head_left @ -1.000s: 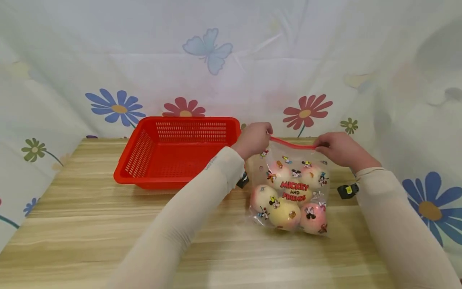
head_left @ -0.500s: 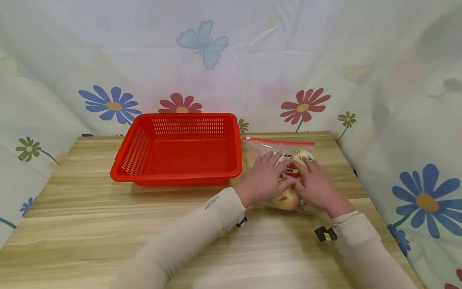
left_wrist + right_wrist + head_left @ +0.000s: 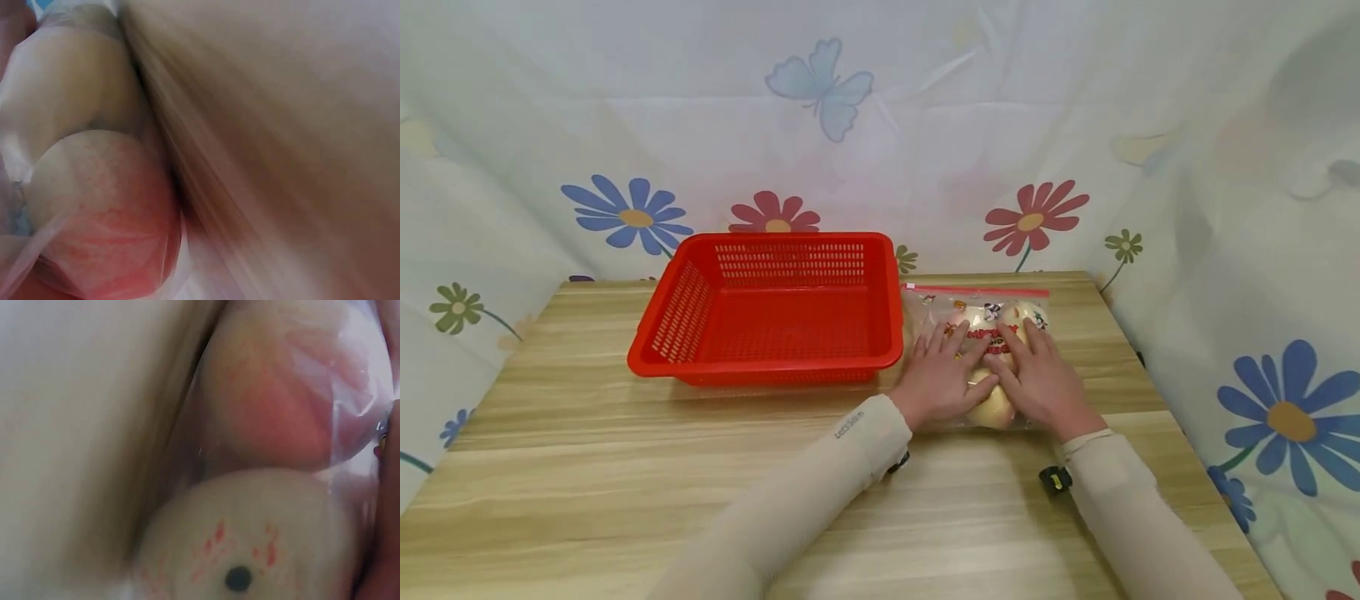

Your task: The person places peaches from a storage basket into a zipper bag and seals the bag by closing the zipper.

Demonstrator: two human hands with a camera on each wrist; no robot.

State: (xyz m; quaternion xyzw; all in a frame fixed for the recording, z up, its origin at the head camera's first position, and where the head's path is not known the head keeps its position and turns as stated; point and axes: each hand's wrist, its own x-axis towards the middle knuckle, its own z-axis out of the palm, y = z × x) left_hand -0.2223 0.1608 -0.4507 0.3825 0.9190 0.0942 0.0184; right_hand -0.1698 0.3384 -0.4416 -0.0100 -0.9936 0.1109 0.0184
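Observation:
A clear zip bag [image 3: 931,309] with a red slider strip and cartoon print lies flat on the wooden table. Inside it are several round, pale yellow and pink fruits that look like peaches [image 3: 990,410]. My left hand [image 3: 938,379] rests on the bag's left part, fingers spread out. On the right part lies my right hand [image 3: 1041,379], its fingers straight too, and the thumbs are close together. Through the film, the left wrist view shows a blushed peach [image 3: 106,215] close up. Another pink-cheeked peach [image 3: 287,387] fills the upper part of the right wrist view.
A red plastic basket [image 3: 767,367] with slotted walls stands just left of the bag; nothing shows inside it. The wooden table [image 3: 587,467] ends at a flower-printed cloth [image 3: 925,167] behind and at the sides.
Both hands have let go of the bag's top edge and moved down onto its front. The bag, held raised before, now lies flat. Over the last half second the hands have shifted slightly.

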